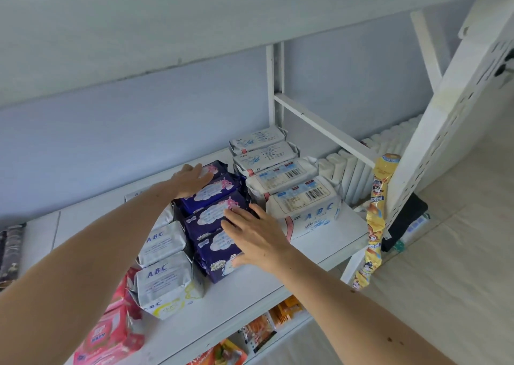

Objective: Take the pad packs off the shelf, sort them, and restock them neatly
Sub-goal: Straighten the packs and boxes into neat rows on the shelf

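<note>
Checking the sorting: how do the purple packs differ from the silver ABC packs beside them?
The purple packs are dark with pink-and-white print; the silver ABC packs are pale with blue lettering. Both hands rest on the purple row, left hand and right hand; the silver row is untouched. Both stand in front-to-back rows on the shelf.

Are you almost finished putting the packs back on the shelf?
Nearly, it seems. The white packs and silver packs already stand in tidy rows on the shelf. The left hand and right hand are pressing the purple packs straight. The pink packs still look jumbled.
</note>
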The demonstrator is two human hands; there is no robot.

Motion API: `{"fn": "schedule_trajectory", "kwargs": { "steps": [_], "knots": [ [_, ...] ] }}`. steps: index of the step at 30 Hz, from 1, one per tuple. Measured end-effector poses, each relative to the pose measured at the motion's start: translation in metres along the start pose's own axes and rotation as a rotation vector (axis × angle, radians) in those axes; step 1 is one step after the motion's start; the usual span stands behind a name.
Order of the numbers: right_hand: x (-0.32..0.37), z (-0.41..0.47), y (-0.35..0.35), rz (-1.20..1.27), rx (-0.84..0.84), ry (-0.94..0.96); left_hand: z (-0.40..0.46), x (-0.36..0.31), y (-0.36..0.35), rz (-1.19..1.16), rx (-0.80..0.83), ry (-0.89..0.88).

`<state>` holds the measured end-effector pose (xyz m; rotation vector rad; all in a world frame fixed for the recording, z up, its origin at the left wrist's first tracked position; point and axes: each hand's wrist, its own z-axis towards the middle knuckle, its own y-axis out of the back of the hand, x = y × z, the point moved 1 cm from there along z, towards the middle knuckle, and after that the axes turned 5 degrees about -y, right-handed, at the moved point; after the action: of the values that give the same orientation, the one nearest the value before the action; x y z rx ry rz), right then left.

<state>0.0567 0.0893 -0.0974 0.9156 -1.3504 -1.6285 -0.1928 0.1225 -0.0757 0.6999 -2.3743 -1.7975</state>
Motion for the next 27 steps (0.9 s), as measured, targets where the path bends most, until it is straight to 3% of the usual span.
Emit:
{"fn": "schedule_trajectory", "kwargs": {
  "steps": [7,27],
  "knots": [
    [0.014,-0.001,-0.012,-0.062,-0.073,-0.077,0.001,-0.005,-0.002,0.024,-0.022,-0.063],
    [0.014,-0.015,-0.012,-0.016,-0.054,-0.092,0.0,-0.007,-0.01,0.081,-0.074,-0.12]
  ]
}}
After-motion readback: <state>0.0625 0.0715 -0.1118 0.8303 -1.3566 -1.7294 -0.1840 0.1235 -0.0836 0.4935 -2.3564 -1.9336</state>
